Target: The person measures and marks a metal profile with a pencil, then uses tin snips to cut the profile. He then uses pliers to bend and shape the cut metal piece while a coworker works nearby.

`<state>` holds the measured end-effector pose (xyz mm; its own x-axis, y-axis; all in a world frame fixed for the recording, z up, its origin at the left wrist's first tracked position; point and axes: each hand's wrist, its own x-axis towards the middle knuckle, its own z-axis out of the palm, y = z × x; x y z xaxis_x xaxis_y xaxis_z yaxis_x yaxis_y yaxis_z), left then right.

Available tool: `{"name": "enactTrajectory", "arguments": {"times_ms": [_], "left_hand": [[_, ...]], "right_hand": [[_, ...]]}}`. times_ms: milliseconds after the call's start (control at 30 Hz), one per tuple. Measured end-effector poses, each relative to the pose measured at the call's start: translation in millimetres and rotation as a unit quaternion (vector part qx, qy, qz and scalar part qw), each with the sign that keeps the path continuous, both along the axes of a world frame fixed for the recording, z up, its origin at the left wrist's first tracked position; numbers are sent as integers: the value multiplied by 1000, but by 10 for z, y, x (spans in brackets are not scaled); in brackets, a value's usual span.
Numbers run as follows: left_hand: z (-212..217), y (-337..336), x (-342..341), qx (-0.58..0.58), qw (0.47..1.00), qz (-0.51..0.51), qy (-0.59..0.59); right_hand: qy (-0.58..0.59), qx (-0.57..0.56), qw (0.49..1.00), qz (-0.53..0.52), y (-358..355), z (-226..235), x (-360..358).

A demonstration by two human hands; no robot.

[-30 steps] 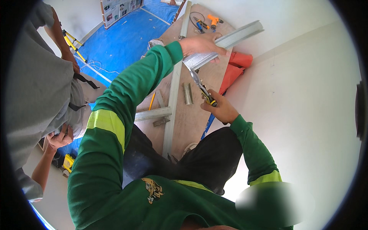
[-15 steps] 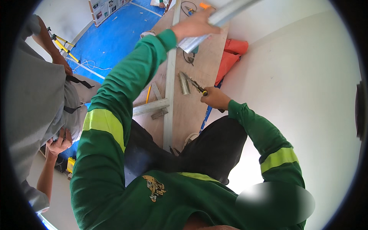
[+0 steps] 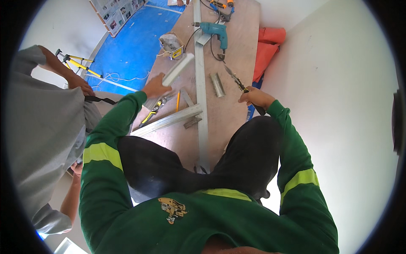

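Observation:
My left hand [image 3: 155, 86] grips a metal channel [image 3: 179, 70], held slanted over the left side of the wooden board. In my right hand [image 3: 258, 98] is a pair of tin snips [image 3: 237, 80], its blades pointing away from me and apart from any metal. A short metal channel offcut [image 3: 217, 85] lies just left of the snips. Down the board runs a long metal stud [image 3: 201, 86], with another channel [image 3: 167, 120] meeting it from the left. Yellow-handled snips [image 3: 154, 111] and a yellow pencil [image 3: 178, 101] lie near my left hand.
A teal drill [image 3: 215, 31] and cables lie at the board's [image 3: 237, 51] far end, near a box with a plastic bag [image 3: 171, 45]. Orange-red sheeting [image 3: 269, 46] sits by the right wall. A person in grey [image 3: 50, 122] stands close on my left. A yellow tripod [image 3: 78, 62] stands beyond.
My left hand has brought the metal channel from the far right down and left, uncovering the drill. The snips stay in my right hand. My view has shifted slightly.

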<state>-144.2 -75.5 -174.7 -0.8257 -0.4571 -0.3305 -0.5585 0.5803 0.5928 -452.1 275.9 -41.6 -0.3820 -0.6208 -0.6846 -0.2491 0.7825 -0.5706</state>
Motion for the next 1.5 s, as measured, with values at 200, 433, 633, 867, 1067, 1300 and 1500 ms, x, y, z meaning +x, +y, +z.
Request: {"name": "enactTrajectory", "arguments": {"times_ms": [200, 433, 633, 867, 1067, 1300, 1500], "left_hand": [[-238, 158, 222, -106, 981, -61, -150], [627, -81, -116, 15, 977, -155, -146], [1828, 728, -251, 23, 965, -258, -41], [2264, 1986, -225, 117, 870, -479, -20], [2133, 2099, -178, -69, 853, -515, -51], [2055, 2239, -44, -94, 870, -483, 42], [2203, 2120, 50, -83, 881, -461, 61]], "right_hand": [[-82, 101, 991, -36, 114, -613, 102], [14, 148, 985, -85, 423, -1111, 131], [156, 210, 942, -212, 525, -1763, 387], [265, 200, 938, -101, 654, -2110, 411], [186, 156, 970, 11, 753, -1823, 100], [200, 180, 962, 41, 826, -1910, 262], [225, 67, 971, -45, 815, -2249, 121]]}}
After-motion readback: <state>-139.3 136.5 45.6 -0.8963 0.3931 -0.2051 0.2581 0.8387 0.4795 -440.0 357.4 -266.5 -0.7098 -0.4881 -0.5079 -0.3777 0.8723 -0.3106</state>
